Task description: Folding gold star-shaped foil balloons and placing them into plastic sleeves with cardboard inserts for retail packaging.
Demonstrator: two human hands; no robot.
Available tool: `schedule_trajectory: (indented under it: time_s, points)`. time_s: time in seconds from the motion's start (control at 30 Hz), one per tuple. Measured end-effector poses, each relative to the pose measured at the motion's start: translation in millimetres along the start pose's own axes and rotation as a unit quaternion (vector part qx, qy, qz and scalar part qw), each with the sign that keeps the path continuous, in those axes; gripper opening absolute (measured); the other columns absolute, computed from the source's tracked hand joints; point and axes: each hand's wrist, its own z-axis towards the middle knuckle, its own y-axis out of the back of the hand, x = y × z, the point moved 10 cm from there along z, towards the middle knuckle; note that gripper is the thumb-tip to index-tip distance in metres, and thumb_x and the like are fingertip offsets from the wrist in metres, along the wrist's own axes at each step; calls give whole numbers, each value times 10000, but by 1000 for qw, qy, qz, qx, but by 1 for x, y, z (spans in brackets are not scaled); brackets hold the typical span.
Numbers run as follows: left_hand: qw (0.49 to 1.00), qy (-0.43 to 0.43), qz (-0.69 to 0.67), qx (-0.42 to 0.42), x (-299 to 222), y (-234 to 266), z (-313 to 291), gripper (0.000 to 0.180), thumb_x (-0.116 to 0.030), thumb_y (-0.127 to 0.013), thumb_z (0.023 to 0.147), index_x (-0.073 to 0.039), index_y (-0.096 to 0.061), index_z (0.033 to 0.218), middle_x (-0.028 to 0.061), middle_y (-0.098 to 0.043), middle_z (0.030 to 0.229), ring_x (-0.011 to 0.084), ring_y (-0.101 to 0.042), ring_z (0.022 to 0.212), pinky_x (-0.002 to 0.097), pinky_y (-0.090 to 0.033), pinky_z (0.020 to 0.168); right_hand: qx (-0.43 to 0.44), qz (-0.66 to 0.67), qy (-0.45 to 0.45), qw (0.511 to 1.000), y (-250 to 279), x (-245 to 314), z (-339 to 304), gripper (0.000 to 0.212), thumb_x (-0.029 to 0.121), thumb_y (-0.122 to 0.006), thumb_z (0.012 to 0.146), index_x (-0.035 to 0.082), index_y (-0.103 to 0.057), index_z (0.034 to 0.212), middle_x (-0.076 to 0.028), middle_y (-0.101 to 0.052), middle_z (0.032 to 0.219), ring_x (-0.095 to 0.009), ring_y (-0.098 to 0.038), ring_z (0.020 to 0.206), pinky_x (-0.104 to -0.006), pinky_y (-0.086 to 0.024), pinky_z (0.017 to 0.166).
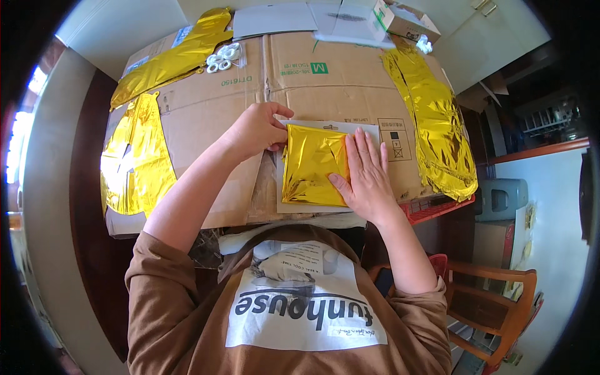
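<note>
A gold foil balloon (315, 164), folded into a shiny flat square, lies on a white card (365, 129) near the front edge of the cardboard. My right hand (367, 175) is flat on its right side, fingers stretched out and pointing away from me. At the upper left corner, my left hand (265, 129) is closed, with bent fingers and thumb at the foil's edge; the exact grip is partly hidden. Part of the card shows around the foil, with a hanging slot at its far edge.
Unfolded gold foil balloons lie at the far left (181, 62), near left (139, 159) and right (434, 119) of the cardboard-covered table (219, 100). White rings (222, 59) in a clear bag, white sheets (275, 20) and an open box (406, 22) sit at the back. A wooden chair (490, 300) stands right.
</note>
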Motion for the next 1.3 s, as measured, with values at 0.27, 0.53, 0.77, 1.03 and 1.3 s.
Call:
schedule_trajectory:
  time_s: [0.27,0.53,0.77,1.03,1.3]
  points:
    - [998,14,52,-25,-6,1,-5,380,-57,-677,904,49,-578,1256,73,-700,830,110,-648,682,247,-487,581,-10,-1,-7,1000,-3,1,0,861,588,-417,1022,-58,-246,1564,-303,-205,1634,-442,-187,1529,-618,-71,1221]
    - [999,-1,45,0,-4,6,-2,305,-72,-663,908,23,-638,1197,44,-706,836,98,-659,698,226,-475,597,-10,-7,-7,1000,-1,3,2,852,573,-439,1020,-51,-246,1568,-302,-204,1635,-453,-193,1524,-619,-84,1219]
    - [997,-18,74,12,-9,7,-7,248,-127,-616,958,8,-701,1147,16,-704,852,74,-644,746,228,-485,634,-35,37,-7,999,9,0,3,753,476,-476,1034,-45,-296,1548,-289,-301,1601,-450,-260,1499,-602,-128,1218]
    - [978,-60,184,-75,-20,-1,-25,385,-158,-772,867,17,-671,1195,12,-674,847,82,-605,751,259,-499,675,-74,142,16,987,22,-28,8,638,156,-658,947,38,-400,1518,-196,-475,1516,-395,-404,1427,-544,-246,1206]
    - [985,-26,169,-24,-20,-14,-25,259,-103,-776,854,14,-640,1041,2,-620,830,63,-552,750,241,-468,665,23,264,-22,964,37,-53,26,629,144,-821,813,106,-581,1394,-117,-551,1376,-311,-493,1342,-398,-390,1143]
